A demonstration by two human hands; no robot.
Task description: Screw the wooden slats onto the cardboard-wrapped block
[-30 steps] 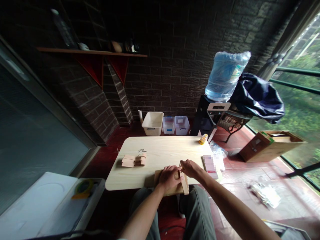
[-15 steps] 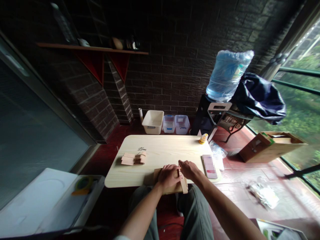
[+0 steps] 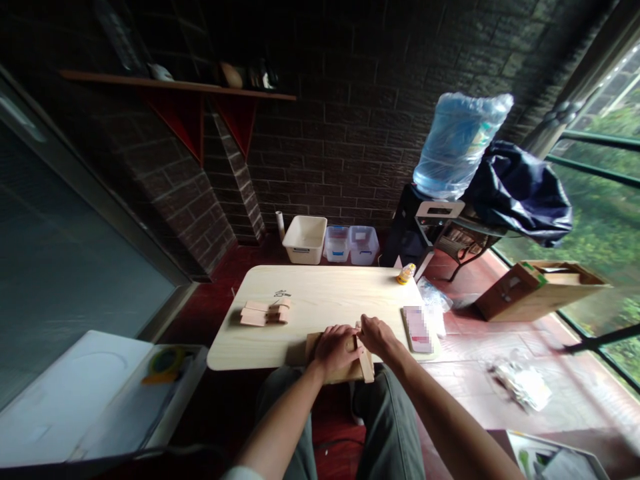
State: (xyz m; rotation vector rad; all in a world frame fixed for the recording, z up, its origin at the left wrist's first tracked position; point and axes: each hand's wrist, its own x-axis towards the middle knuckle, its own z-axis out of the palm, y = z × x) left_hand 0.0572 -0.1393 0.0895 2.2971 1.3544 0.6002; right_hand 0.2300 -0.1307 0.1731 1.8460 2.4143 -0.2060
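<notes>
At the near edge of the table lies a light brown wooden box or block. My left hand rests over its top with the fingers wrapped round it. A pale wooden strip runs across the right end of this piece, tilted toward me. My right hand is curled closed at the far end of the strip, next to my left fingertips. Whatever sits inside the right fingers is hidden. Both forearms reach in from below, above my knees.
On the table's left lie several flat wooden pieces and small dark metal parts. A yellow-capped bottle and a phone are on the right side. Plastic bins and a water dispenser stand behind.
The camera view has shifted slightly, so everything sits a little higher. My right hand has turned slightly at the strip's far end; my left hand keeps its hold.
</notes>
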